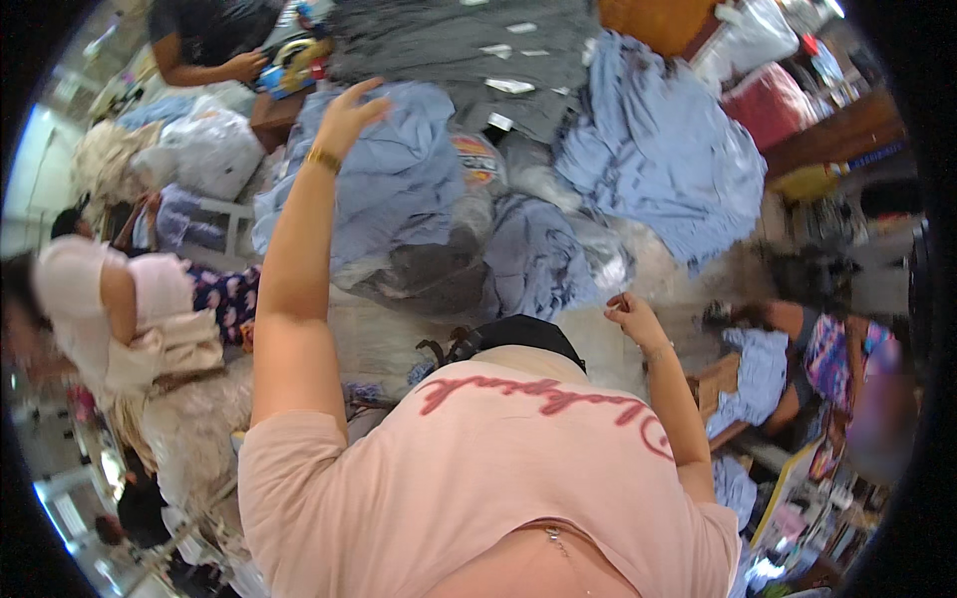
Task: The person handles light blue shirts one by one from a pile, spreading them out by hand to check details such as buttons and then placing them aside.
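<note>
My left arm reaches far forward, and my left hand [351, 118] is raised with its fingers apart, holding nothing that I can see. Behind and beside it a pile of light blue cloth [399, 169] lies rumpled. My right hand [634, 319] is held low in front of me on the right, its fingers bent together. Whatever may be between those fingertips is too small to make out. Nearest to it are a darker blue bundle of cloth [538, 254] and clear plastic [610, 261]. Farther right, another large light blue cloth [658, 149] hangs in folds.
Dark cloth [429, 50] with white slips spreads at the far middle. A person in dark clothes [204, 40] works at the far left. Seated people, one in a white top [80, 289], are on the left. Another person [847, 364] sits right, beside blue cloth [753, 374].
</note>
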The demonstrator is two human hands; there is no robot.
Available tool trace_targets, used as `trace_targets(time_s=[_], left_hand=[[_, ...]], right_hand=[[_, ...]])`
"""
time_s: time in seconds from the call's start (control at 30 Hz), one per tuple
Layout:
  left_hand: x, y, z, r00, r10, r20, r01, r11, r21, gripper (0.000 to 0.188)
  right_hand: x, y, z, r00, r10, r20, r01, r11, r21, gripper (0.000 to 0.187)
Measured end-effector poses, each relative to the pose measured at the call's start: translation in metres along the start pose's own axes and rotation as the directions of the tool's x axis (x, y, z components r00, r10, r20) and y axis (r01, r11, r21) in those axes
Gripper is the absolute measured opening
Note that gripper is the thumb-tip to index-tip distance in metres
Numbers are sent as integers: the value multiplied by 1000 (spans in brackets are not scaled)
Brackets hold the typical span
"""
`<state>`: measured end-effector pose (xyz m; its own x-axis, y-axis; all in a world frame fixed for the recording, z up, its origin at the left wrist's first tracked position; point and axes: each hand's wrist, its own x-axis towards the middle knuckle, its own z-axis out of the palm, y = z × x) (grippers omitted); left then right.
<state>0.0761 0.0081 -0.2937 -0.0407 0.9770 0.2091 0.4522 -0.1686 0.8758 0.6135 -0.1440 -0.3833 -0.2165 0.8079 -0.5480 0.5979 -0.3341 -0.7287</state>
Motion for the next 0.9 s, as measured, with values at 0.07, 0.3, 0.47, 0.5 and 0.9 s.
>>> trace_targets(time_s=[0.07, 0.3, 0.47, 0.5, 0.9], left_hand=[[-28, -36, 7, 944, 71, -323, 196, 668, 718, 52], [-65, -20, 57, 903, -83, -421, 413, 440, 798, 74], [-88, 15, 94, 927, 271, -261, 20, 657, 754, 48], [-99, 21, 110, 952, 243, -184, -48, 714, 699, 39], [-28, 79, 259, 812, 143, 566, -235, 968, 92, 44]], right_hand=[[6, 33, 0, 990, 91, -110, -76, 988, 134, 15], [64, 54, 38, 994, 9, -106, -26, 987, -159, 26], [146, 116, 102, 828, -560, 33, 311, 409, -858, 29], [158, 111, 99, 925, -373, -76, 242, 729, -640, 28], [113, -152, -24, 753, -643, 139, 657, 731, -184, 18]])
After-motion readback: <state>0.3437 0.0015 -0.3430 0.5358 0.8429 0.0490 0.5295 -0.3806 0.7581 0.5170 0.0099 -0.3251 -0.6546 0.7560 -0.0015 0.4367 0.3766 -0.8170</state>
